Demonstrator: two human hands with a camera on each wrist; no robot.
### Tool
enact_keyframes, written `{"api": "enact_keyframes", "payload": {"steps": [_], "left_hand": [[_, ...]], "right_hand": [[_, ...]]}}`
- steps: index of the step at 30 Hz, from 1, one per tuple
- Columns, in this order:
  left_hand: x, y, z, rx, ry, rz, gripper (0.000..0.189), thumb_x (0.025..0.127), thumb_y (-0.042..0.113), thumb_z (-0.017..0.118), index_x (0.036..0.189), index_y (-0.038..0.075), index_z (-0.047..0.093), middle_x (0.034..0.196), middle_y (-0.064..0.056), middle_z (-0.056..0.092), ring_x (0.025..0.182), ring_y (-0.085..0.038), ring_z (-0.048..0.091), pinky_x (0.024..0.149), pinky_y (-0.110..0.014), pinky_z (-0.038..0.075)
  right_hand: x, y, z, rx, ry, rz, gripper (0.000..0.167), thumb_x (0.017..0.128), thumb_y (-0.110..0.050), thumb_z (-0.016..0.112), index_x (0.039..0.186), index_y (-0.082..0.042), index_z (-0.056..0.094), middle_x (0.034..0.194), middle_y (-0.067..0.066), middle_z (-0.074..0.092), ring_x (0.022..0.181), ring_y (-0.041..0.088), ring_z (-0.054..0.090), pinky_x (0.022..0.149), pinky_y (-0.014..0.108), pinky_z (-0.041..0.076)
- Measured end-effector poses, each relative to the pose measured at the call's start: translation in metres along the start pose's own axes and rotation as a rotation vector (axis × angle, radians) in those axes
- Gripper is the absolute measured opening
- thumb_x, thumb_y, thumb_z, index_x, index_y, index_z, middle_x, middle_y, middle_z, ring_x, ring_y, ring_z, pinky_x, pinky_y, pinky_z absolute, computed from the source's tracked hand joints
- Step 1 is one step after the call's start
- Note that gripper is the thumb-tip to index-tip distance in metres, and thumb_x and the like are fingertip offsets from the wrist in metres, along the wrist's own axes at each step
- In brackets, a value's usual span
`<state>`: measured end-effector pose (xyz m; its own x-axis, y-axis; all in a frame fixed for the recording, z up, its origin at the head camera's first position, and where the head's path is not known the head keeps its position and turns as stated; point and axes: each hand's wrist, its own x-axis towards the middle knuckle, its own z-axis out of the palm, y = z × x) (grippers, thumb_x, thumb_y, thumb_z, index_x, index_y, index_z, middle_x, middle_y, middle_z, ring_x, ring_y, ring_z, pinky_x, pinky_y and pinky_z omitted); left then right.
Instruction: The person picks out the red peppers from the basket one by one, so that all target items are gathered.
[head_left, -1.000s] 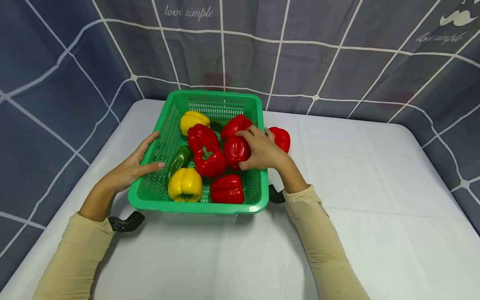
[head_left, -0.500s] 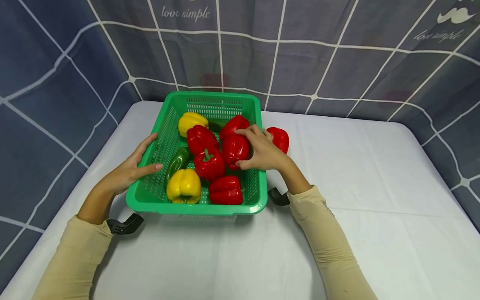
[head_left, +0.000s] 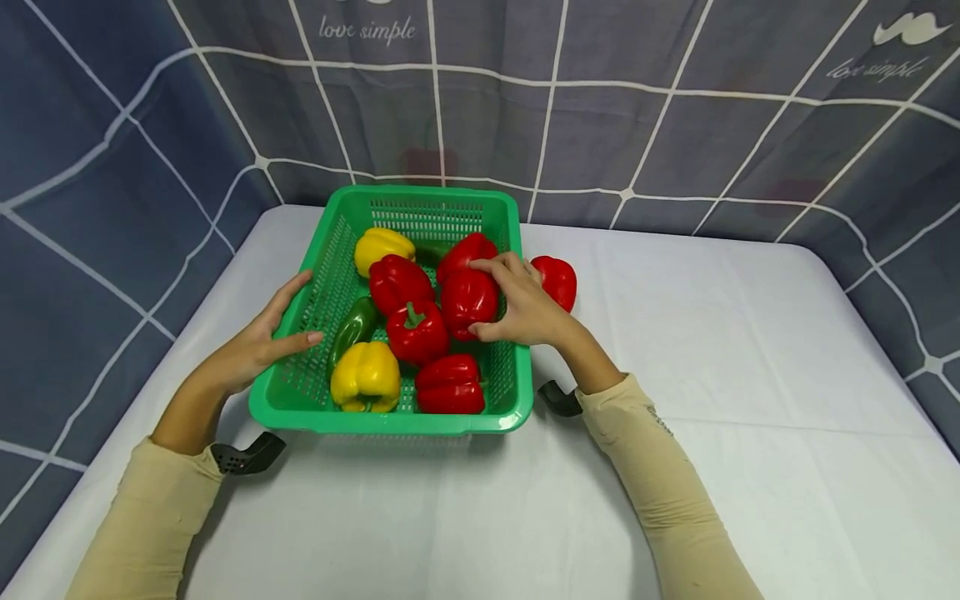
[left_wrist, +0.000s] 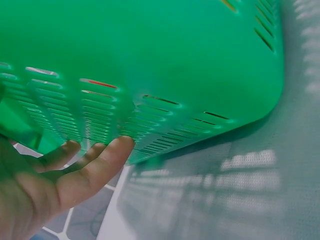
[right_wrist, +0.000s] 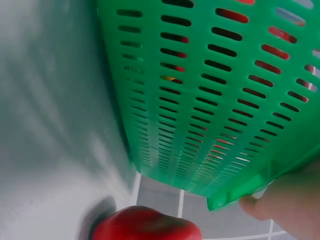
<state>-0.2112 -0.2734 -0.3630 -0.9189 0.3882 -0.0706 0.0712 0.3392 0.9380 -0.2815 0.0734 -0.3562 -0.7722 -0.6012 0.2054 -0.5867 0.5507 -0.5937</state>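
A green slotted plastic basket (head_left: 390, 423) holds several red bell peppers, two yellow bell peppers (head_left: 365, 377) and dark green peppers (head_left: 354, 329). My left hand (head_left: 251, 346) lies at its left side, thumb reaching over the rim. The left wrist view shows nearly straight fingers (left_wrist: 95, 172) along the outer wall. Thumb and index finger of my right hand (head_left: 528, 304) pinch a red bell pepper (head_left: 468, 302) near the right wall. In the right wrist view, one of its fingers (right_wrist: 265, 205) shows outside the rim.
Outside the basket, another red bell pepper (head_left: 557, 282) rests on the white tabletop (head_left: 712, 333), just beyond my right hand. A grey curtain (head_left: 495, 108) with white lines hangs behind and along the sides.
The view shifts slightly, so the basket appears a little lower and farther left. Both hands keep their places on the basket and the red bell pepper.
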Motion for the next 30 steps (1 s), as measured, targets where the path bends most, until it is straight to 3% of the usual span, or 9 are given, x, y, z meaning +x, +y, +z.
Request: {"api": "enact_keyframes", "payload": {"steps": [5, 10, 13, 16, 20, 23, 25, 27, 30], "left_hand": [[-0.003, 0.001, 0.0, 0.022, 0.001, -0.001, 0.082, 0.091, 0.008, 0.05, 0.146, 0.03, -0.007, 0.152, -0.01, -0.015, 0.136, -0.04, -0.003, 0.099, -0.066, 0.02], [-0.004, 0.0, 0.001, 0.002, 0.002, 0.02, 0.083, 0.09, 0.006, 0.05, 0.147, 0.028, -0.006, 0.152, -0.009, -0.018, 0.136, -0.038, -0.011, 0.1, -0.069, 0.009], [-0.004, 0.0, 0.002, -0.017, 0.003, 0.026, 0.083, 0.089, 0.005, 0.05, 0.147, 0.028, -0.005, 0.151, -0.007, -0.019, 0.136, -0.036, -0.017, 0.098, -0.072, 0.001], [-0.004, 0.0, 0.002, 0.021, 0.001, 0.022, 0.082, 0.09, 0.006, 0.05, 0.147, 0.029, -0.006, 0.152, -0.01, -0.016, 0.136, -0.039, -0.005, 0.106, -0.057, 0.021], [-0.004, 0.0, 0.002, 0.014, -0.001, 0.021, 0.082, 0.09, 0.006, 0.049, 0.147, 0.03, -0.006, 0.152, -0.01, -0.016, 0.135, -0.039, -0.004, 0.106, -0.056, 0.021], [-0.003, -0.001, 0.003, -0.009, -0.003, 0.017, 0.082, 0.091, 0.006, 0.049, 0.147, 0.03, -0.005, 0.152, -0.009, -0.017, 0.135, -0.038, -0.004, 0.11, -0.044, 0.023], [-0.003, -0.001, 0.003, -0.006, -0.006, 0.013, 0.081, 0.091, 0.006, 0.049, 0.146, 0.031, -0.005, 0.152, -0.009, -0.017, 0.133, -0.038, 0.0, 0.101, -0.022, 0.035], [-0.003, -0.001, 0.003, 0.004, -0.009, 0.014, 0.081, 0.091, 0.007, 0.048, 0.146, 0.031, -0.005, 0.152, -0.01, -0.016, 0.132, -0.038, 0.004, 0.084, -0.007, 0.037], [-0.002, -0.002, 0.003, -0.003, -0.011, 0.02, 0.081, 0.091, 0.006, 0.048, 0.146, 0.031, -0.005, 0.152, -0.009, -0.018, 0.133, -0.038, 0.001, 0.091, -0.011, 0.036]], "right_hand": [[0.0, -0.002, 0.001, 0.011, 0.02, -0.01, 0.074, 0.068, -0.031, 0.07, 0.134, -0.013, 0.04, 0.118, 0.01, 0.042, 0.114, 0.021, 0.037, 0.097, 0.048, 0.024], [-0.001, -0.002, 0.001, 0.034, 0.044, -0.01, 0.078, 0.069, -0.029, 0.072, 0.137, -0.014, 0.037, 0.12, 0.01, 0.041, 0.117, 0.022, 0.036, 0.102, 0.05, 0.019], [-0.003, -0.001, 0.0, 0.064, 0.064, -0.004, 0.08, 0.069, -0.027, 0.073, 0.139, -0.014, 0.035, 0.122, 0.01, 0.04, 0.119, 0.024, 0.034, 0.1, 0.049, 0.025], [-0.005, 0.0, -0.002, 0.106, 0.096, -0.012, 0.079, 0.07, -0.024, 0.073, 0.138, -0.012, 0.036, 0.124, 0.01, 0.04, 0.119, 0.025, 0.034, 0.095, 0.045, 0.038], [-0.007, 0.002, -0.007, 0.2, 0.148, -0.052, 0.075, 0.07, -0.018, 0.073, 0.136, -0.007, 0.039, 0.124, 0.012, 0.04, 0.117, 0.025, 0.04, 0.089, 0.04, 0.047], [-0.008, 0.003, -0.012, 0.283, 0.191, -0.087, 0.073, 0.07, -0.012, 0.074, 0.134, -0.004, 0.041, 0.125, 0.013, 0.039, 0.116, 0.023, 0.043, 0.092, 0.038, 0.047], [-0.009, 0.003, -0.016, 0.323, 0.22, -0.109, 0.073, 0.069, -0.009, 0.074, 0.133, -0.002, 0.041, 0.125, 0.014, 0.039, 0.116, 0.023, 0.043, 0.094, 0.038, 0.046], [-0.01, 0.004, -0.02, 0.35, 0.249, -0.134, 0.073, 0.068, -0.005, 0.075, 0.133, 0.0, 0.041, 0.125, 0.016, 0.038, 0.116, 0.024, 0.043, 0.095, 0.04, 0.045], [-0.013, 0.004, -0.028, 0.381, 0.28, -0.143, 0.072, 0.068, -0.001, 0.074, 0.132, 0.002, 0.042, 0.124, 0.017, 0.038, 0.115, 0.027, 0.046, 0.094, 0.042, 0.046]]}}
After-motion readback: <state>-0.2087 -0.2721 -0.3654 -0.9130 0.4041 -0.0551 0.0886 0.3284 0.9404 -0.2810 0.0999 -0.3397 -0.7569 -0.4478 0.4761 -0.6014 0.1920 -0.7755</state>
